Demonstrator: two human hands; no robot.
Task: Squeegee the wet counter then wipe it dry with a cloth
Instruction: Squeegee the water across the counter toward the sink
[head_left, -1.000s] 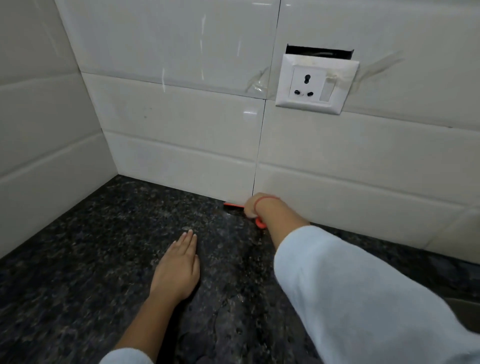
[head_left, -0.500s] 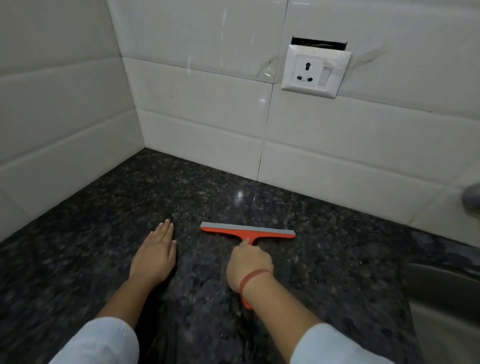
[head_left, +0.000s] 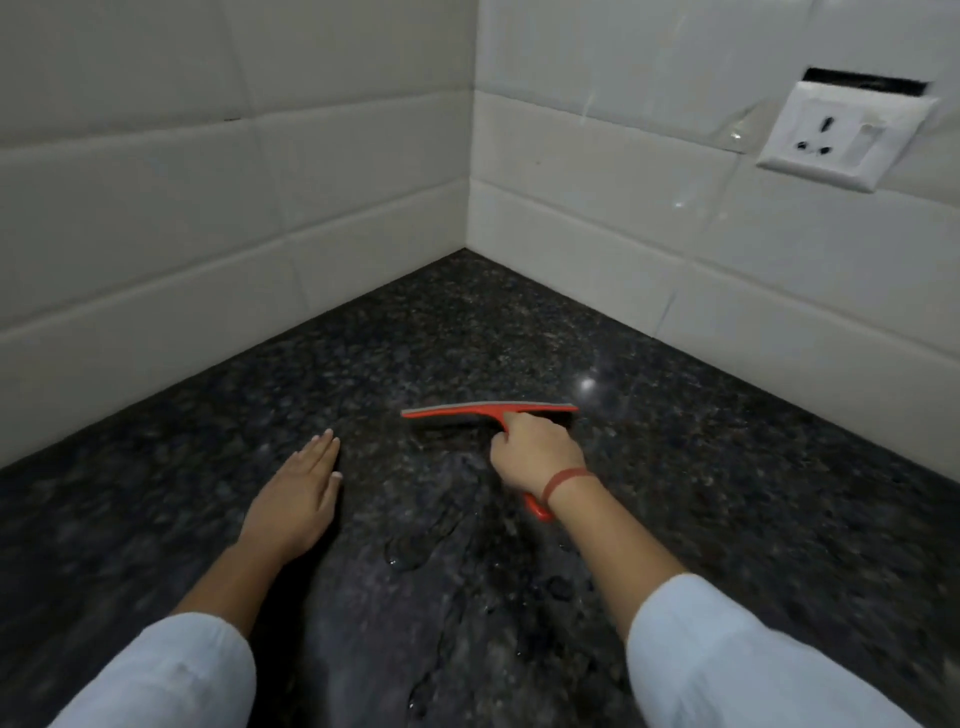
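While the left hand (head_left: 296, 493) lies flat with straight fingers on the dark granite counter (head_left: 727, 493), the right hand (head_left: 537, 452) just to its right grips the orange squeegee (head_left: 467, 412) by its handle, blade resting on the wet counter mid-scene, near the tiled corner.

Orange-red squeegee (head_left: 485, 413) with grey blade on black speckled surface (head_left: 727, 519); white tiles (head_left: 156, 234), white socket (head_left: 844, 136), pale blue sleeves (head_left: 727, 660).

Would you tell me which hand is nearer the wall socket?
Right. The right hand, holding the squeegee, sits below-left of the socket; the left hand lies farther left.
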